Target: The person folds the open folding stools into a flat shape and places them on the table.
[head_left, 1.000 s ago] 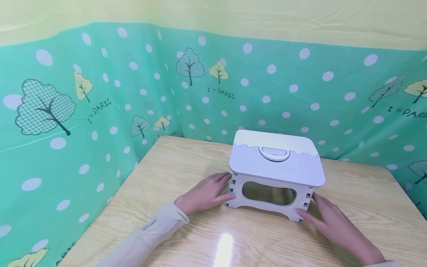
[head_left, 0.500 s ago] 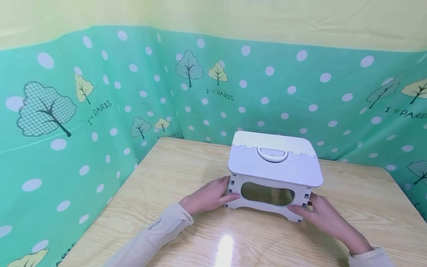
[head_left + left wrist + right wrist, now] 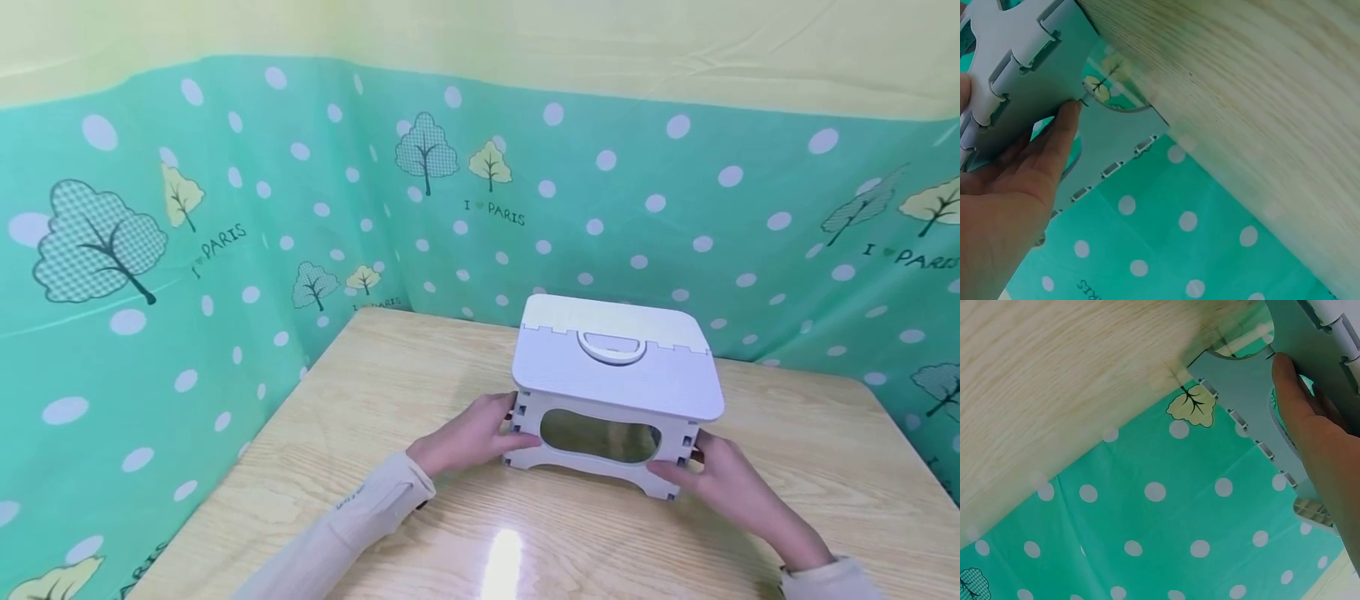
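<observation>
2 beige sleeves (image 3: 341,533) — dark lettering (image 3: 350,498) on left

Head view count: 1 stool (image 3: 600,396), with 2 top panels (image 3: 675,379) and 1 handle (image 3: 613,360). 1 left hand (image 3: 472,435), 1 right hand (image 3: 727,479). 2 sleeves (image 3: 345,529). 1 table (image 3: 390,367). Backdrop (image 3: 247,383): 5 checkered trees (image 3: 426,143), 5 yellow trees (image 3: 490,161), some cropped.

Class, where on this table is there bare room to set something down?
The table is bare left of the white stool, between the left hand and the curtain; right of the stool, beyond the right hand; and in front, between the sleeves. It is crowded at the stool's two ends, where the hands grip.
</observation>
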Tool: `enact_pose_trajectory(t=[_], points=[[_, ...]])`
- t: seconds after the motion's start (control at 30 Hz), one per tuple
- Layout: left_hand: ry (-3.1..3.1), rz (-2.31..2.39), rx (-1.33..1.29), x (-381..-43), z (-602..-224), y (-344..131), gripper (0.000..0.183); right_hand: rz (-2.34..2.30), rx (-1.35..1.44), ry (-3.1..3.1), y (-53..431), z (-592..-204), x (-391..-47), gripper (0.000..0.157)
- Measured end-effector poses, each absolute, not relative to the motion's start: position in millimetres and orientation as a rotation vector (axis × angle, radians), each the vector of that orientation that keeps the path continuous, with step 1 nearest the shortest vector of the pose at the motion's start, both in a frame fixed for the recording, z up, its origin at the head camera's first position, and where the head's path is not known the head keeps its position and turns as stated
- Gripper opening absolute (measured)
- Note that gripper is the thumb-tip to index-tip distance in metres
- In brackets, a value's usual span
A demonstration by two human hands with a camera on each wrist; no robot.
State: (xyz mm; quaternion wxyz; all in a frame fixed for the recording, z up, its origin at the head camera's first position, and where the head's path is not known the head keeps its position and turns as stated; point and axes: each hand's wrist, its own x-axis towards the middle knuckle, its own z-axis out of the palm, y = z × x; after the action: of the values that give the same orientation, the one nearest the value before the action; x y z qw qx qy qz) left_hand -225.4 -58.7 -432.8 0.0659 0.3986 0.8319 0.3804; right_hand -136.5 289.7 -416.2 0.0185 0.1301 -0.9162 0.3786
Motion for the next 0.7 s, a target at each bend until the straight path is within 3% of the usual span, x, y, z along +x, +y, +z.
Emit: enact_pose_trajectory(t=[0.7], points=[[2.444, 1.142, 1.194, -236, -440, -58, 0.047, 1.281, 0.444, -2.834, 295, -420, -143, 0.055]])
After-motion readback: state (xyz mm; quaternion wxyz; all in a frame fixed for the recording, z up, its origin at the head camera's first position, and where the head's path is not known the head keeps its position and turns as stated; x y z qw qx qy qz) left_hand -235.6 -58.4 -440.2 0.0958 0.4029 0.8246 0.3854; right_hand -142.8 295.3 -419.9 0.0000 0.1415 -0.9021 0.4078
